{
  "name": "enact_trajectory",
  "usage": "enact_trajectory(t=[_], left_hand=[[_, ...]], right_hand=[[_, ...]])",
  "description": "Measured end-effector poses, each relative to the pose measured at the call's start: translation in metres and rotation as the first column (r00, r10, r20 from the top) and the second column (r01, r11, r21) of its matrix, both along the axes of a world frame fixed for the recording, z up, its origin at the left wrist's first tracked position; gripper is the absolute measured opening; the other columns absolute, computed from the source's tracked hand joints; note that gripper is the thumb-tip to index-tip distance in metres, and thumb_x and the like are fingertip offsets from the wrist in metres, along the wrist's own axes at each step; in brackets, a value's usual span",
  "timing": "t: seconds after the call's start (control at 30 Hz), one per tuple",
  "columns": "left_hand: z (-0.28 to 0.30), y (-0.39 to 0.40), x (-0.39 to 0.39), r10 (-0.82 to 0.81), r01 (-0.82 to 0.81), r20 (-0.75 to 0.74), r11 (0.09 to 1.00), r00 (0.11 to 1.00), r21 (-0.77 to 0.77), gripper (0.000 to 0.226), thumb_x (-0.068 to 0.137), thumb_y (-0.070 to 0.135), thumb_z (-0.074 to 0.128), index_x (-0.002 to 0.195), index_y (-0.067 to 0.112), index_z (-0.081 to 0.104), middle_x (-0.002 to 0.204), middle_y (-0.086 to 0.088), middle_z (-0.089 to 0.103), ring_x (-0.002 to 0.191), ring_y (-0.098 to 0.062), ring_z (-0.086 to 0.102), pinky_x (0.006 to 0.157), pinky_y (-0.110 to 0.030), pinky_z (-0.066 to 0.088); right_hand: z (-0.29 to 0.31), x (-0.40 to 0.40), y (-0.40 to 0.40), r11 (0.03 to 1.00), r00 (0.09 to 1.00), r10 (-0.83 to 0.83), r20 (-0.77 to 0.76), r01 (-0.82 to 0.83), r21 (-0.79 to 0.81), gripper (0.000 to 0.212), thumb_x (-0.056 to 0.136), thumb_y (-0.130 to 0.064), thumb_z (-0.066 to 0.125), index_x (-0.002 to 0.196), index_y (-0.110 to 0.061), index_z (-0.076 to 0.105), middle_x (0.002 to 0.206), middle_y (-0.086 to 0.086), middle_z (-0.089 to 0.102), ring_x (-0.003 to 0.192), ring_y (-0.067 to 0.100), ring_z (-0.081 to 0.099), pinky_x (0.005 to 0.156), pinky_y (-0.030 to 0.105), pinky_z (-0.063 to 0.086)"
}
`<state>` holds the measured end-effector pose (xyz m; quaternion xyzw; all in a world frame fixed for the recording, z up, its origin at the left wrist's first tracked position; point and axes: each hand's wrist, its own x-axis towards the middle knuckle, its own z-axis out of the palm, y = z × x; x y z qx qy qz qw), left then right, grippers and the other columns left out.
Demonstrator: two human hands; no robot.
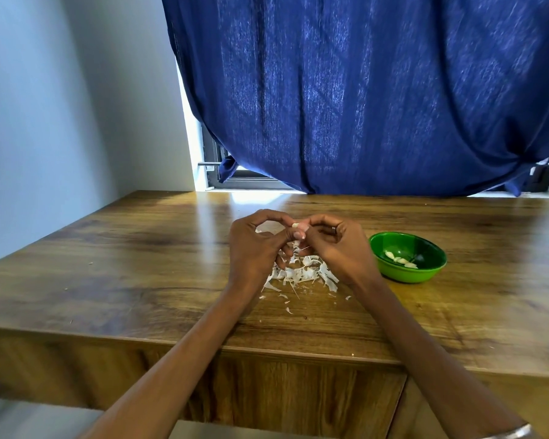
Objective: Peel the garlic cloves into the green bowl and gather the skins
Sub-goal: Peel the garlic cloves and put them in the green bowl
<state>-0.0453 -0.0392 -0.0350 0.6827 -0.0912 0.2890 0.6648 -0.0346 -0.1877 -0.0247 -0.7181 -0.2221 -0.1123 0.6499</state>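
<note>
Item: garlic clove [296,225], small and pale, held above the wooden table [140,264] at centre, between both hands; how much skin is left on it cannot be told. Left hand [256,248]: fingers curled, thumb and forefinger pinching the clove's left end. Right hand [336,245]: fingers curled, thumb and forefinger working at the clove's right side, a ring on 1 finger. Skins [301,274]: loose white heap on the table directly under the hands, with stray flakes scattered nearer the front edge. Green bowl [408,257]: right of the hands, near but apart, holding a few peeled cloves [400,259]. Handling note, as judgement: keep the left pinch firm, catch the papery skin with the right thumbnail at the root end and strip it lengthwise over the heap, so flakes fall there and not in the bowl. Blue curtain [362,90]: far side, behind the table.
</note>
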Motion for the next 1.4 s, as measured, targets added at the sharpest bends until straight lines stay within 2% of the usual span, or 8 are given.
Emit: enact_trajectory(t=[0.2,0.4,0.57,0.7,0.8,0.97,1.17,1.4], left_hand=[[0.000,0.002,-0.001,-0.029,0.028,0.007,0.997,1.000,0.070,0.018,0.078,0.008,0.087,0.088,0.003,0.073,0.067,-0.010,0.073,0.049,-0.022,0.066,0.041,-0.026,0.048],[0.000,0.004,0.000,0.002,-0.007,0.034,0.988,0.999,0.154,0.016,0.080,0.006,0.085,0.087,0.006,0.071,0.065,-0.013,0.071,0.048,-0.027,0.067,0.039,-0.031,0.050],[-0.004,0.002,0.004,0.116,-0.180,0.228,0.941,0.967,0.285,0.015,0.078,-0.001,0.083,0.081,0.009,0.072,0.078,0.007,0.073,0.049,-0.022,0.068,0.040,-0.039,0.051],[-0.009,0.004,0.009,0.127,-0.312,0.414,0.854,0.901,0.416,0.012,0.079,0.006,0.081,0.082,0.014,0.073,0.085,0.013,0.068,0.056,-0.012,0.062,0.053,-0.036,0.050],[-0.008,0.002,0.006,0.107,-0.250,0.354,0.886,0.929,0.390,0.017,0.077,0.007,0.086,0.086,0.016,0.074,0.089,0.012,0.070,0.051,-0.013,0.063,0.048,-0.036,0.050],[-0.002,-0.004,-0.001,-0.004,-0.011,0.100,0.988,0.995,0.152,0.012,0.086,0.014,0.081,0.093,0.007,0.075,0.087,0.000,0.076,0.046,-0.028,0.067,0.035,-0.034,0.048],[-0.001,-0.003,0.006,-0.125,0.120,-0.111,0.992,0.986,-0.048,0.010,0.084,0.012,0.081,0.089,0.005,0.076,0.085,-0.010,0.077,0.046,-0.024,0.063,0.039,-0.025,0.045],[-0.001,-0.003,0.004,-0.162,0.150,-0.120,0.984,0.980,-0.097,0.025,0.070,0.014,0.088,0.091,0.007,0.076,0.088,-0.010,0.078,0.047,-0.022,0.062,0.042,-0.025,0.047]], right_hand=[[-0.001,-0.001,-0.001,0.999,0.998,0.012,0.065,-0.008,-0.050,0.006,0.096,-0.008,0.065,0.096,-0.009,0.071,0.091,0.008,0.075,0.076,0.015,0.074,0.069,0.020,0.057],[0.000,-0.001,-0.003,0.999,0.999,0.044,-0.029,-0.044,-0.018,0.010,0.094,-0.006,0.066,0.091,-0.012,0.073,0.091,0.008,0.077,0.076,0.013,0.075,0.068,0.018,0.057],[-0.002,0.005,-0.003,0.987,0.960,0.138,-0.244,-0.113,0.116,0.013,0.094,-0.016,0.067,0.097,-0.009,0.077,0.092,0.008,0.078,0.092,0.022,0.075,0.088,0.029,0.059],[-0.003,0.006,-0.004,0.970,0.941,0.184,-0.284,-0.127,0.207,0.017,0.090,-0.013,0.071,0.101,-0.002,0.076,0.088,0.011,0.077,0.085,0.017,0.072,0.083,0.026,0.058],[-0.002,0.005,-0.006,0.972,0.947,0.151,-0.283,-0.090,0.215,0.024,0.080,-0.012,0.077,0.102,-0.003,0.075,0.092,0.015,0.077,0.085,0.021,0.073,0.081,0.028,0.059],[0.002,0.003,-0.007,0.978,0.975,0.022,-0.223,0.025,0.208,0.017,0.078,-0.005,0.080,0.093,-0.010,0.074,0.085,0.007,0.078,0.076,0.012,0.075,0.063,0.018,0.056],[0.000,0.003,-0.008,0.987,0.989,-0.051,-0.138,0.071,0.145,0.019,0.073,-0.014,0.085,0.090,-0.012,0.077,0.085,0.002,0.079,0.081,0.011,0.075,0.067,0.019,0.058],[-0.001,0.004,-0.005,0.988,0.992,-0.035,-0.124,0.053,0.148,0.020,0.079,-0.007,0.082,0.098,-0.009,0.078,0.093,0.005,0.079,0.088,0.017,0.076,0.084,0.034,0.062]])
